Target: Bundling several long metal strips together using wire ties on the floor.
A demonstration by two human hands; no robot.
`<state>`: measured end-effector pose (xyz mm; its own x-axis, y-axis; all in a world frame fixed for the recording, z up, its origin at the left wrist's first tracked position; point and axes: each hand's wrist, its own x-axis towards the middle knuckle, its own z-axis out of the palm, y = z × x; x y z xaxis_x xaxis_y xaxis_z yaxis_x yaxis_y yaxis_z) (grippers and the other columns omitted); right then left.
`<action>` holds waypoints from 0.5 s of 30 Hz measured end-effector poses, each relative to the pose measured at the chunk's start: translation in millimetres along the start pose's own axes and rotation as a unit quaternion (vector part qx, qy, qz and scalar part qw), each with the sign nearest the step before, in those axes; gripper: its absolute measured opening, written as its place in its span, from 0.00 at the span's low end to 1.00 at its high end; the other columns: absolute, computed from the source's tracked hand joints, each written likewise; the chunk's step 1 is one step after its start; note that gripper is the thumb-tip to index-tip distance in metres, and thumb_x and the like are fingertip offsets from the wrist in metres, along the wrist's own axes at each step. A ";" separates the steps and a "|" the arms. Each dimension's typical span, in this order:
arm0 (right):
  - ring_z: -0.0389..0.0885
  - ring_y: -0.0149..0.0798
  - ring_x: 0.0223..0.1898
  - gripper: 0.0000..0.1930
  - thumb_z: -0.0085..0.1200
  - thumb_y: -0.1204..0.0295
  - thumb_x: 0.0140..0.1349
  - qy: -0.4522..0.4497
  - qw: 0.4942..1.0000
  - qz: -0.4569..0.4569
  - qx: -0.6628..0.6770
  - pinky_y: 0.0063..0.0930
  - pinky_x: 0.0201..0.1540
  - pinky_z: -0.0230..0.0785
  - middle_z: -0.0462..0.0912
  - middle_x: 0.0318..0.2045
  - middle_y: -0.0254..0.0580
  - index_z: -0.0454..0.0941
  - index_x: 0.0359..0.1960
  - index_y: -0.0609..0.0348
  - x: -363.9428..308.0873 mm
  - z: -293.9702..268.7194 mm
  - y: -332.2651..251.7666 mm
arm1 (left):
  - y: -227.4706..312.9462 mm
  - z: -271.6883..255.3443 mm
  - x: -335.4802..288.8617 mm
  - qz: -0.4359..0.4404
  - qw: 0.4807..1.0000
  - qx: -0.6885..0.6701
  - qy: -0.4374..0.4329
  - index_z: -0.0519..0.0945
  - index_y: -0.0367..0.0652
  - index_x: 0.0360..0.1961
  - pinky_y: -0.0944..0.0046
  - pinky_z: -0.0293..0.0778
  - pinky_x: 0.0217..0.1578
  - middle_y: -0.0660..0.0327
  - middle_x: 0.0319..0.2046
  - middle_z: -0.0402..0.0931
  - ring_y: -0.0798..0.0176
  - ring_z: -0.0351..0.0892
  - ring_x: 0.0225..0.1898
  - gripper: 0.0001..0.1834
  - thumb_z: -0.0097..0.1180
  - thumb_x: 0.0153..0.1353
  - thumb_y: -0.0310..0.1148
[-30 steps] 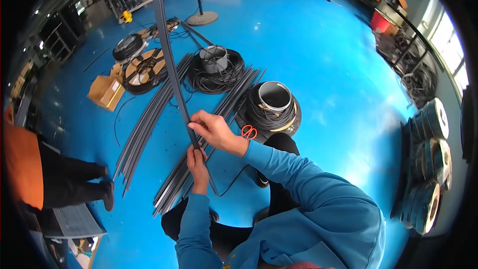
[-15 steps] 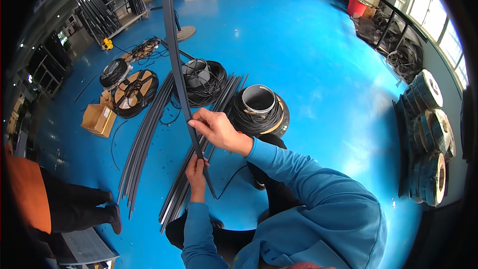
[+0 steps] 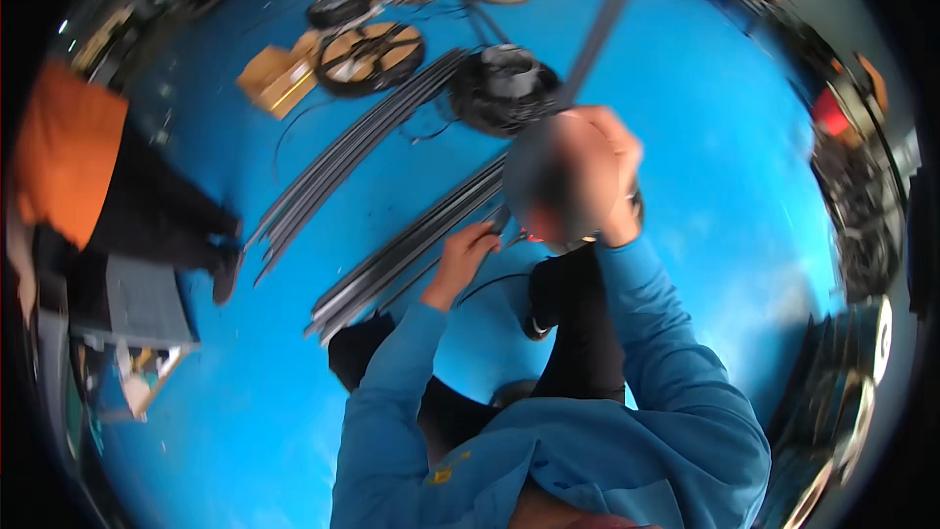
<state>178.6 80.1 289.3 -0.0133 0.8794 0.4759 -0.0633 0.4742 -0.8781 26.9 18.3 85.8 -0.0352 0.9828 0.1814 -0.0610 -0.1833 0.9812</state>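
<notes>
A long dark grey strip (image 3: 599, 34) slants down from the top edge toward my knees, its upper part smeared by motion. My right hand (image 3: 609, 162) is closed around its middle; a round blurred patch hides part of the fingers. Lower down, my left hand (image 3: 462, 263) pinches the strip near its bottom end between thumb and fingers. A thin black cable (image 3: 494, 281) curves on the floor by that lower end. Just left of my left hand lies a bundle of similar grey strips (image 3: 406, 245).
A second bundle of strips (image 3: 357, 152) lies farther left. Beyond are a black coil with a grey core (image 3: 504, 78), a cable reel (image 3: 372, 59) and a cardboard box (image 3: 279, 80). A person in orange (image 3: 73, 162) stands at left. Large spools (image 3: 842, 421) line the right side.
The view has swung, so the floor things sit higher and farther right. The strip now leans to the right. My right hand has risen, and both hands remain on the strip.
</notes>
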 end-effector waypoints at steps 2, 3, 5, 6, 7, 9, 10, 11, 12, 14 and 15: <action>0.69 0.25 0.19 0.04 0.53 0.75 0.57 0.012 0.998 -0.054 0.018 0.15 0.23 0.63 0.74 0.18 0.35 0.76 0.30 0.63 13.6 -15.7 0.0 | -2.0 8.4 2.9 0.000 0.999 -0.042 -0.007 0.76 0.31 0.40 0.72 0.66 0.29 0.61 0.27 0.76 0.69 0.70 0.25 0.12 0.53 0.54 0.24; 0.69 0.26 0.19 0.04 0.52 0.76 0.58 0.009 0.996 -0.086 0.010 0.16 0.23 0.63 0.75 0.19 0.36 0.76 0.31 0.64 19.0 -18.7 -3.1 | 0.3 8.1 0.3 0.004 0.999 -0.046 -0.007 0.75 0.31 0.41 0.73 0.67 0.31 0.60 0.27 0.76 0.69 0.71 0.26 0.12 0.52 0.55 0.23; 0.70 0.27 0.19 0.05 0.52 0.75 0.58 0.024 0.994 -0.109 -0.002 0.17 0.22 0.64 0.75 0.18 0.38 0.77 0.31 0.65 28.2 -19.5 -7.9 | -7.8 4.2 -3.1 0.016 0.999 -0.048 -0.014 0.75 0.31 0.41 0.73 0.67 0.31 0.60 0.27 0.75 0.70 0.71 0.27 0.12 0.52 0.55 0.22; 0.70 0.28 0.19 0.05 0.52 0.75 0.59 0.029 0.992 -0.121 -0.016 0.17 0.22 0.64 0.75 0.18 0.38 0.77 0.30 0.65 32.4 -17.3 -11.5 | -5.0 1.7 -5.4 0.005 0.998 -0.054 -0.012 0.75 0.31 0.41 0.73 0.68 0.31 0.60 0.28 0.76 0.70 0.71 0.27 0.12 0.52 0.55 0.22; 0.70 0.28 0.19 0.06 0.52 0.75 0.59 0.037 0.990 -0.134 -0.031 0.17 0.22 0.64 0.75 0.18 0.38 0.77 0.30 0.65 35.8 -14.4 -14.7 | -2.7 -0.6 -8.9 -0.005 0.998 -0.061 -0.011 0.75 0.31 0.41 0.73 0.68 0.31 0.60 0.28 0.76 0.70 0.71 0.27 0.12 0.52 0.55 0.22; 0.69 0.27 0.18 0.07 0.53 0.73 0.59 0.042 0.986 -0.161 -0.031 0.17 0.23 0.64 0.75 0.17 0.38 0.77 0.28 0.66 44.3 -13.4 -27.0 | -10.4 0.1 -8.5 -0.010 0.997 -0.072 0.004 0.75 0.31 0.42 0.73 0.68 0.31 0.61 0.28 0.76 0.70 0.71 0.27 0.12 0.52 0.54 0.22; 0.69 0.27 0.18 0.08 0.53 0.72 0.59 0.048 0.982 -0.177 -0.039 0.17 0.23 0.64 0.74 0.17 0.37 0.77 0.28 0.65 50.5 -15.8 -32.9 | -13.9 0.7 -6.5 -0.012 0.996 -0.088 -0.001 0.75 0.30 0.42 0.73 0.68 0.32 0.61 0.28 0.76 0.70 0.71 0.28 0.13 0.52 0.54 0.22; 0.70 0.28 0.19 0.08 0.53 0.71 0.59 0.039 0.980 -0.188 -0.057 0.17 0.24 0.65 0.75 0.18 0.38 0.78 0.30 0.66 59.5 -20.2 -31.8 | -11.2 1.7 -2.7 -0.012 0.996 -0.091 0.013 0.75 0.31 0.42 0.73 0.68 0.32 0.61 0.28 0.76 0.70 0.72 0.28 0.13 0.52 0.54 0.22; 0.71 0.28 0.20 0.09 0.52 0.70 0.59 0.033 0.975 -0.202 -0.083 0.17 0.26 0.66 0.76 0.19 0.39 0.78 0.31 0.66 67.2 -25.6 -34.5 | -5.2 5.8 4.2 -0.011 0.995 -0.098 0.020 0.75 0.31 0.42 0.73 0.68 0.32 0.62 0.28 0.76 0.70 0.72 0.28 0.13 0.52 0.54 0.22; 0.73 0.29 0.22 0.10 0.51 0.70 0.60 0.016 0.979 -0.181 -0.088 0.17 0.27 0.67 0.78 0.21 0.40 0.78 0.34 0.66 64.9 1.8 -39.9 | -6.5 -10.5 8.2 -0.002 0.984 -0.167 0.066 0.76 0.32 0.42 0.72 0.70 0.34 0.60 0.27 0.76 0.68 0.73 0.28 0.13 0.52 0.54 0.22; 0.75 0.30 0.23 0.11 0.51 0.69 0.60 0.006 0.981 -0.168 -0.098 0.17 0.29 0.68 0.79 0.23 0.42 0.77 0.37 0.67 58.9 15.2 -43.7 | -2.6 -17.8 8.5 0.006 0.975 -0.200 0.094 0.76 0.32 0.42 0.72 0.71 0.35 0.60 0.26 0.76 0.68 0.73 0.28 0.13 0.52 0.55 0.23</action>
<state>165.5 110.6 356.4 -0.0136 0.6722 0.7402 0.1311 0.7351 -0.6651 9.0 26.7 83.6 -0.2185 0.9658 0.1393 -0.4427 -0.2253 0.8679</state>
